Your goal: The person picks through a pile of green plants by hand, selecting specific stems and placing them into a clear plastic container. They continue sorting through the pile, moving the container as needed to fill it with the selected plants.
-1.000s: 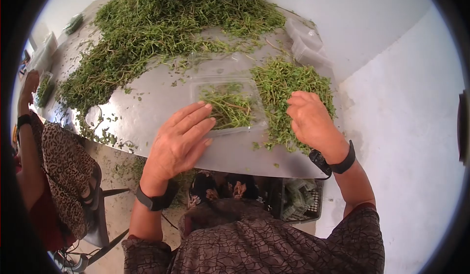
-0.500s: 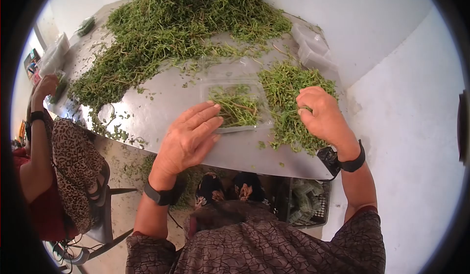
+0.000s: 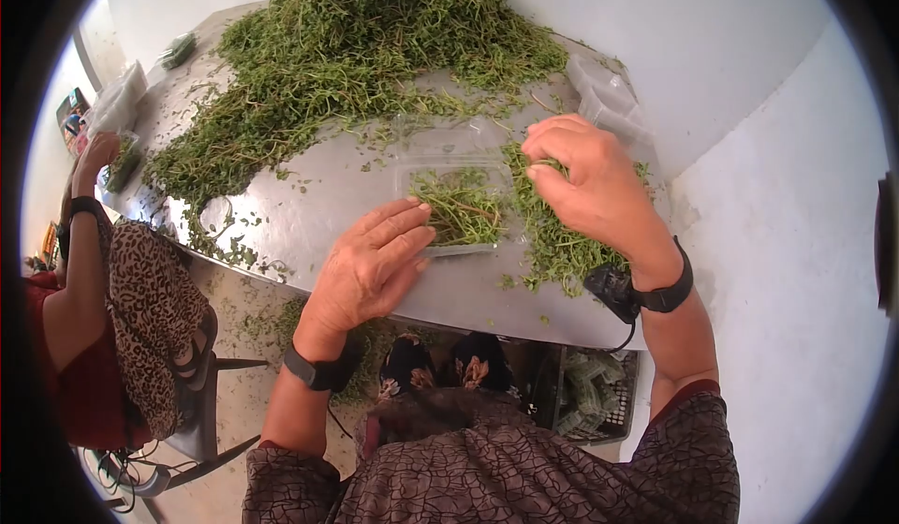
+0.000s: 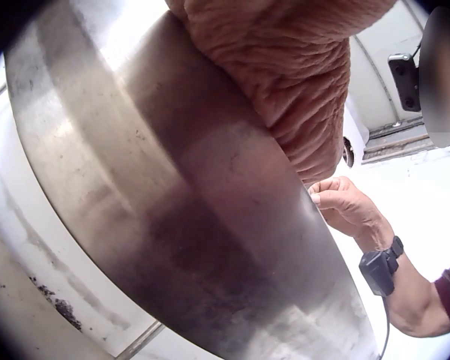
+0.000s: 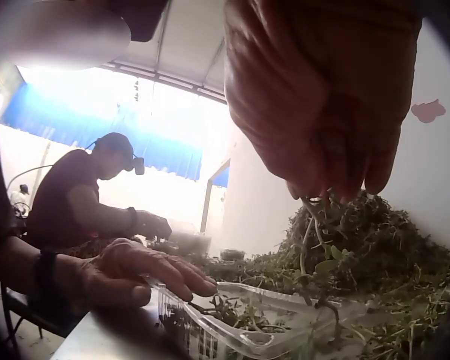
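A clear plastic box with its lid folded back holds green leafy stems. My left hand rests at the box's left edge, fingers extended; the right wrist view shows its fingertips over the rim. Raised above a smaller pile of greens, right of the box, is my right hand. In the right wrist view its fingertips pinch a few sprigs that hang down. The left wrist view shows mostly the metal table and part of a palm.
A large heap of greens covers the back of the table. Stacked clear boxes stand at the back right. Another person sits at the left by more boxes. A black crate stands below the table's front edge.
My right hand has risen from the smaller pile and moved toward the box, with sprigs in its fingers. My left hand has stayed at the box's edge. The head view has shifted slightly.
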`<state>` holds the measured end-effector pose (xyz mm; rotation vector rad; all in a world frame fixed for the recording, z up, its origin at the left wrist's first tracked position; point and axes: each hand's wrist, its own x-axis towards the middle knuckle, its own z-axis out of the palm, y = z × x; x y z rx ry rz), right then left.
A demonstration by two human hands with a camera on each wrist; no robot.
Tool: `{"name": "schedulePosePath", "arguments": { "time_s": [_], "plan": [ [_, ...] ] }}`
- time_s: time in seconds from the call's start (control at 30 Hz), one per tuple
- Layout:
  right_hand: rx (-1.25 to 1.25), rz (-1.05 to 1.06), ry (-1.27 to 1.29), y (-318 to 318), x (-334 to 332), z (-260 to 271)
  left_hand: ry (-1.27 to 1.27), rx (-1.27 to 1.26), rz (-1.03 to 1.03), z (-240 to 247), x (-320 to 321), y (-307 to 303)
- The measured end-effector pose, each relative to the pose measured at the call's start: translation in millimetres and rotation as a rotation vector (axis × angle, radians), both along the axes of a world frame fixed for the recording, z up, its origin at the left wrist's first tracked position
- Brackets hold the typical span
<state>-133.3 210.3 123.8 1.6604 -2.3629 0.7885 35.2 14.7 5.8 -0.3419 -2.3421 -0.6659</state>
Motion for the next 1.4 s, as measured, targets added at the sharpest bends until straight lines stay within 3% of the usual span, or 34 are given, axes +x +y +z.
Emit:
{"name": "schedulePosePath", "arguments": {
  "time_s": [0.07, 0.27, 0.5, 0.67, 0.8, 1.0, 1.4],
  "plan": [
    [-0.158, 0.090, 0.083, -12.6, -3.8, -12.9, 0.002, -0.007, 0.003, 0.5, 0.0, 0.4],
    [-0.173, 0.138, 0.094, -30.3, 0.2, -17.5, -0.009, 0.012, -0.005, -0.9, -0.1, -0.6],
    [-0.138, 0.141, 0.086, -29.4, -5.8, -29.7, 0.014, 0.008, 0.001, -2.8, -1.1, -0.8],
    [-0.101, 0.142, 0.299, -30.0, -4.0, -26.5, 0.009, 0.020, -0.006, -3.6, -2.7, -0.4],
    [-0.043, 0.166, 0.323, -29.8, -5.0, -35.7, 0.021, -0.006, -0.004, -1.7, -1.6, -0.6],
    [-0.080, 0.104, 0.138, -5.2, -7.5, -31.9, 0.029, -0.029, 0.008, -1.4, -2.3, -0.1],
    [0.112, -0.041, -0.042, 13.0, -3.5, -43.0, 0.019, -0.028, 0.035, -2.6, -0.6, -0.8]
  ]
}}
